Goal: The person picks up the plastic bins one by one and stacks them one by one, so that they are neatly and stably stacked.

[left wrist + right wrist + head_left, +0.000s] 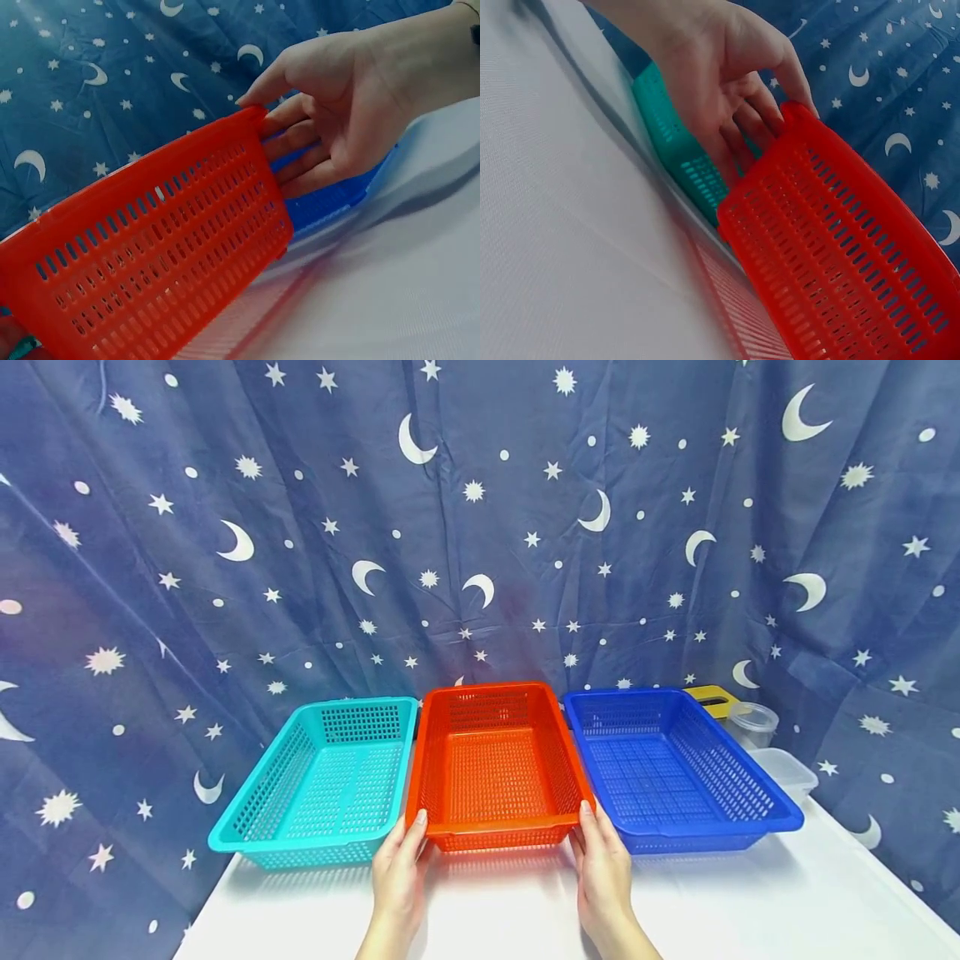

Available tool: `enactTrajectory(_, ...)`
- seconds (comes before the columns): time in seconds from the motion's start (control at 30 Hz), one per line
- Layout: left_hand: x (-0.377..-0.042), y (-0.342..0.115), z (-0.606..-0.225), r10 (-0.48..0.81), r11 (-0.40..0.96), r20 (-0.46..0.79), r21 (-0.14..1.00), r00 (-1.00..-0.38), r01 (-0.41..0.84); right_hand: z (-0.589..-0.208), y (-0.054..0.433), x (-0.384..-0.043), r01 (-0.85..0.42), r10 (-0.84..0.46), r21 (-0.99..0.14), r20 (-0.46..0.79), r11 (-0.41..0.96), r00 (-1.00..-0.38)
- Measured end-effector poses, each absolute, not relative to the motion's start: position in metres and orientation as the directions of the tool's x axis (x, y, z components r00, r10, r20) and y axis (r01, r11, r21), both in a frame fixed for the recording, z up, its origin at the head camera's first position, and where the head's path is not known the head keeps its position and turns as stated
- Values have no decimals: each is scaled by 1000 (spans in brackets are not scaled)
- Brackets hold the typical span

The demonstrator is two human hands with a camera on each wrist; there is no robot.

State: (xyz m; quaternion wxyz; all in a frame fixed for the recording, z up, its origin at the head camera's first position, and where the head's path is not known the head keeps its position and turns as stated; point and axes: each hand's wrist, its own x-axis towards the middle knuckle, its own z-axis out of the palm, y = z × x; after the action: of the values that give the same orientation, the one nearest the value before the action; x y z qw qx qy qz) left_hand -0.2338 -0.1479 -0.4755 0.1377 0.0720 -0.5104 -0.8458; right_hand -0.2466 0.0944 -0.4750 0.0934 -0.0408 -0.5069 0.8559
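Note:
A red plastic basket with slotted walls sits in the middle of the head view, its inside bare. My left hand grips its near left corner, thumb over the rim and fingers along the outer side. At the near right corner my right hand holds it the same way. In the left wrist view the right hand shows thumb on the rim, fingers against the end wall. The right wrist view shows the left hand in a matching grip, with the red basket tilted across that picture.
A teal basket stands close on the left, a blue basket close on the right. Beyond the blue one are a yellow item and clear plastic containers. A white table lies underneath; a starry curtain hangs behind.

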Motion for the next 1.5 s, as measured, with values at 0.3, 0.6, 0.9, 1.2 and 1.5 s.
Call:
enactTrajectory(0.3,-240,-143,-451,-331,-394,90,891,-939,224,-455,89,-253,-215,308,-916,108,-339,-945)
enactTrajectory(0.6,-255,-146,-419,-329,-368,114,899,-937,238,-426,82,-272,-287,398,-911,156,-295,-904)
enactTrajectory(0.9,-269,-147,-398,-324,-363,118,901,-939,239,-406,82,-288,-323,428,-863,142,-388,-893)
enactTrajectory(1.2,-268,-150,-395,-318,-379,120,893,-941,242,-398,82,-290,-308,428,-848,108,-431,-897)
enactTrajectory(1.5,-259,-164,-391,-311,-349,118,909,-943,229,-397,78,-282,-307,397,-860,135,-409,-908)
